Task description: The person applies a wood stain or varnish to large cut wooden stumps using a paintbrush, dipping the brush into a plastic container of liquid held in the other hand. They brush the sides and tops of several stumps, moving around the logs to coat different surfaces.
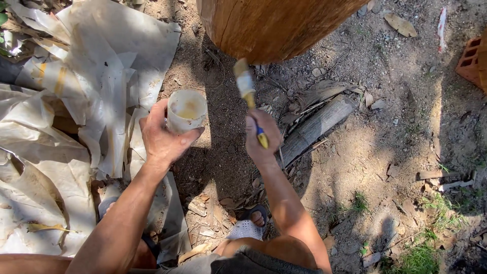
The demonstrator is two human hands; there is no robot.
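Looking down through the head camera, 1 view takes in a person crouched on bare dirt in front of a large brown log [276, 28] at the far edge of the scene.

The left hand [162, 134] wraps its grip around a small white cup [186, 110], fingers curled behind it and thumb pressed across the near side. The cup sits upright with its mouth open to the camera, showing a yellowish liquid inside; held level and just left of the brush, it looks placed for easy dipping without spilling.

The right hand [261, 134] is clenched around the blue and yellow handle of a paintbrush [247, 91]. The brush points away from the body, its bristles up near the lower curve of the log; whether they touch the wood cannot be told. The bristles and ferrule are coated in a pale, yellowish film matching what is in the cup.

Crumpled white plastic sheeting [76, 101], streaked with yellow, covers the ground on the left, seemingly as a drop cloth. A weathered plank [317, 127] lies on the dirt just right of the right hand, among dry leaves. An orange hollow brick [474, 61] sits at the far right edge. Sandalled feet [248, 223] show at the near edge, between the forearms.
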